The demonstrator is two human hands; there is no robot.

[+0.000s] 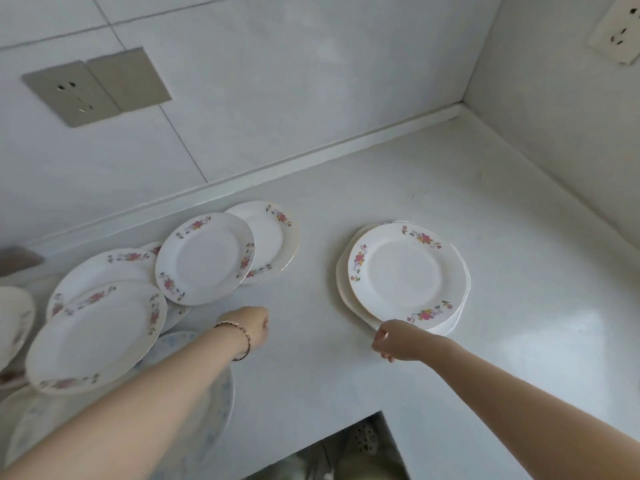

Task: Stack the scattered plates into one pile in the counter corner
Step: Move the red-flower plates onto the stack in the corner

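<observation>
A small pile of white plates (343, 271) lies on the white counter (519, 258), right of centre, topped by a floral-rimmed plate (401, 271). My right hand (394, 342) is at the pile's near rim, its curled thumb and fingers pinching the edge. Several more floral plates overlap in a loose spread at the left, among them a middle one (204, 258), one behind it (273, 233) and a large near one (93, 337). My left hand (256, 323), with a bracelet on the wrist, hovers over bare counter with curled fingers that hold nothing.
The counter corner (460, 110) lies far right, where two white walls meet. A blue-patterned plate (216, 396) sits under my left forearm. Wall sockets are at upper left (74, 93) and upper right (620, 36). The counter's front has a cut-out (346, 445).
</observation>
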